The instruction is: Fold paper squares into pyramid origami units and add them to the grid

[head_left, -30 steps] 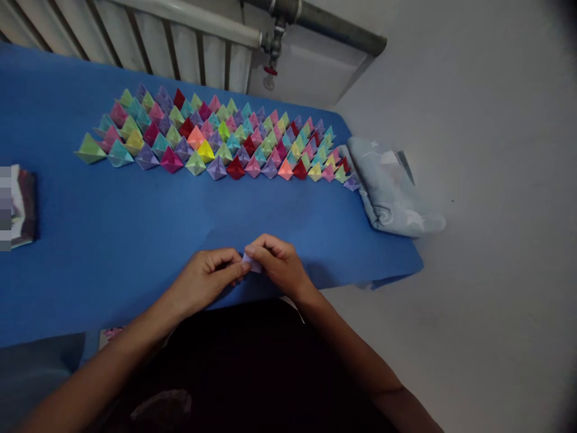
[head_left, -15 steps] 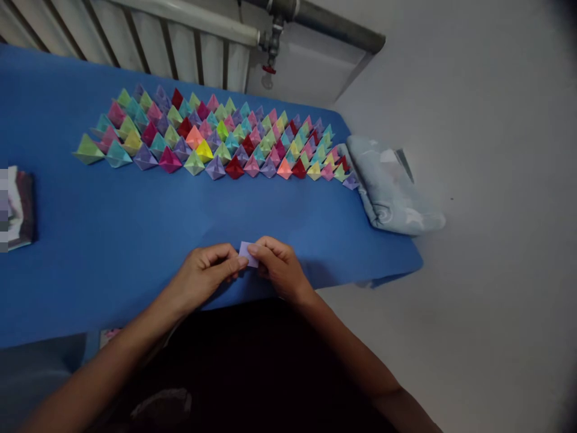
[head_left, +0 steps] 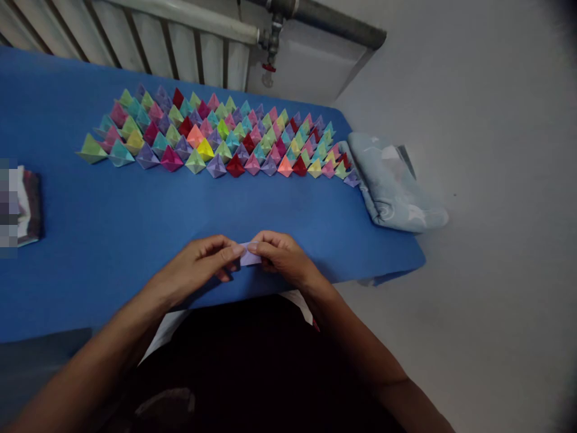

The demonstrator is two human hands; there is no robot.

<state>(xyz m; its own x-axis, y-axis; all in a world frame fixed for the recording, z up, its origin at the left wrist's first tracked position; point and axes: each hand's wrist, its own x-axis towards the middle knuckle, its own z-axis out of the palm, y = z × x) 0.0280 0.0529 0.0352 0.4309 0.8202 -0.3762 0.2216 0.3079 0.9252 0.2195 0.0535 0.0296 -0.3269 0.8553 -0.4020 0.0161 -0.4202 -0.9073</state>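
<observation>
A small lavender paper piece [head_left: 250, 258] is held between my two hands, above the front part of the blue table [head_left: 148, 222]. My left hand [head_left: 205, 261] pinches its upper left corner with thumb and fingers. On the other side, my right hand [head_left: 282, 255] grips the upper right corner, thumb on top. Beyond the hands, several rows of folded paper boats [head_left: 196, 161] stand close together in green, pink, purple, blue, red and yellow.
At the table's right end lies a folded grey-blue cloth [head_left: 392, 186] against the wall. A partly blurred bundle [head_left: 30, 204] sits at the left edge. Behind the table are a radiator [head_left: 148, 45] and a pipe with a red valve [head_left: 269, 67].
Both hands have shifted their grip up to the top corners of the lavender paper. The paper now looks wider and lower than before.
</observation>
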